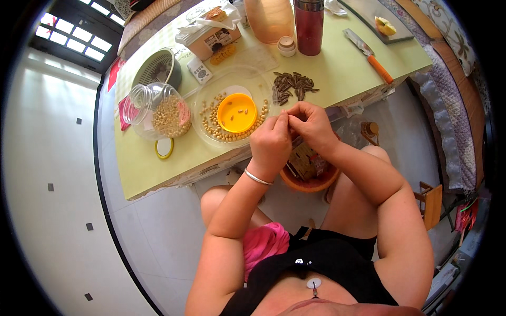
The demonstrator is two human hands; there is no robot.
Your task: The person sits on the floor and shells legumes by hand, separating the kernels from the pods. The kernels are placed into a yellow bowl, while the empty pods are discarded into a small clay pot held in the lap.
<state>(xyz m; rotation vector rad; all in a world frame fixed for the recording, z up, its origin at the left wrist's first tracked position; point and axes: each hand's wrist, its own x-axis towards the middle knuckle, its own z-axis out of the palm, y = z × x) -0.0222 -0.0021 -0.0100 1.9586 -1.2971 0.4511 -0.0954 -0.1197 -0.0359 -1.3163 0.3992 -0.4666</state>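
At the near edge of the table [168, 167], my left hand [271, 141] and my right hand [312, 125] meet fingertip to fingertip. Both are closed in a pinch; whatever small thing lies between them is hidden. Just beyond my fingers is a loose pile of dark striped sunflower seeds [293, 85]. To the left, a yellow round dish [237, 121] holds several small shelled kernels. It stands in a wide clear plastic tray [204, 138], with round beige beans [213, 126] scattered around it.
A clear jar of beans [171, 116] lies on its side at the left, near a yellow-rimmed lid [164, 148]. Beneath my hands stands an orange waste bin [308, 185]. An orange-handled knife [369, 56], a dark red flask [309, 29] and a grey-green colander [176, 73] are farther back.
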